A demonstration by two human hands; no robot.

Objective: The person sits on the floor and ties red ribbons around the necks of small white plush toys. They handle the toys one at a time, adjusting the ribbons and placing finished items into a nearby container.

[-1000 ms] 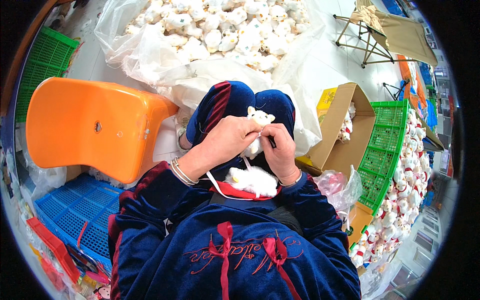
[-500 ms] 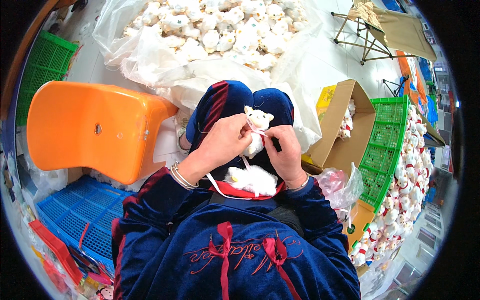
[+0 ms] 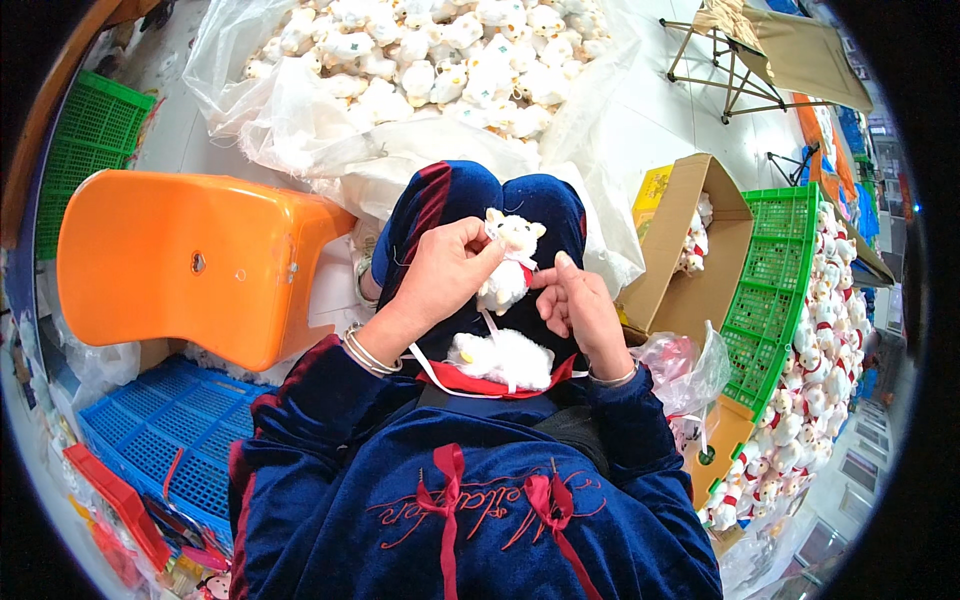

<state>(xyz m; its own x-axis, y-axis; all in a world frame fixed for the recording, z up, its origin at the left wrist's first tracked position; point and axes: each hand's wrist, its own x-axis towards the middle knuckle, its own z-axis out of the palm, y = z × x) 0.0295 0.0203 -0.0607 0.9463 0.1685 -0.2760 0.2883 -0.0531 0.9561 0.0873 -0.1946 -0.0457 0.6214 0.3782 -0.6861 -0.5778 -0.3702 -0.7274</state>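
Above my lap, my left hand [image 3: 452, 268] is closed on a small white plush toy [image 3: 500, 292], with thumb and fingertips at its head and neck. A red scarf [image 3: 526, 274] shows at the toy's neck. My right hand [image 3: 585, 310] is at the toy's right side, its index fingertip by the scarf. The right thumb is raised away from the index finger, and the other fingers are loosely curled. On my lap, a second fluffy white toy [image 3: 505, 360] lies on red cloth [image 3: 440, 378]. Beside it runs a thin white ribbon [image 3: 418, 352].
Ahead lies a large clear plastic bag [image 3: 290, 155] heaped with white toys. An orange stool [image 3: 150, 260] stands left, above a blue crate [image 3: 165, 420]. At right are a cardboard box [image 3: 690, 300], a green crate [image 3: 765, 290] and piled toys with red scarves [image 3: 800, 400]. A folding chair [image 3: 800, 60] stands far right.
My right hand has shifted slightly down and right, and its thumb has lifted from its pinch. The pale ribbon between my hands no longer shows. My left hand still holds the toy.
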